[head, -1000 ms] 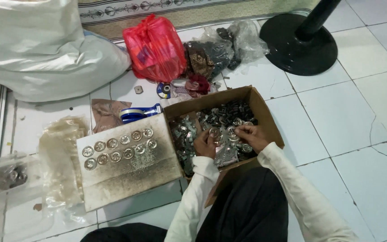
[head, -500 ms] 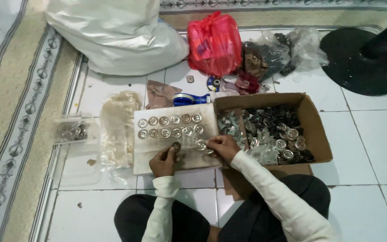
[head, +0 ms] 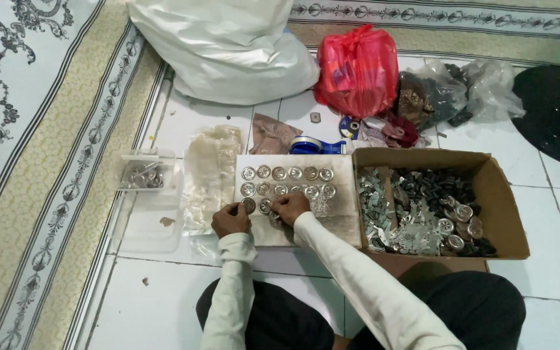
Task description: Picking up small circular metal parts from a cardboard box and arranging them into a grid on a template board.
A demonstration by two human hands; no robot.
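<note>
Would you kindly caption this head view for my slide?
Both hands set round silver metal discs in rows on a pale flat board.

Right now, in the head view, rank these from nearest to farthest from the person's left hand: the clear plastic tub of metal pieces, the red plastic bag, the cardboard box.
Measured from the left hand:
1. Clear plastic tub, to its left on the tiles, nearest.
2. Cardboard box, to its right beyond the right hand and the flat board.
3. Red plastic bag, up and right near the rug edge, farthest.
</note>
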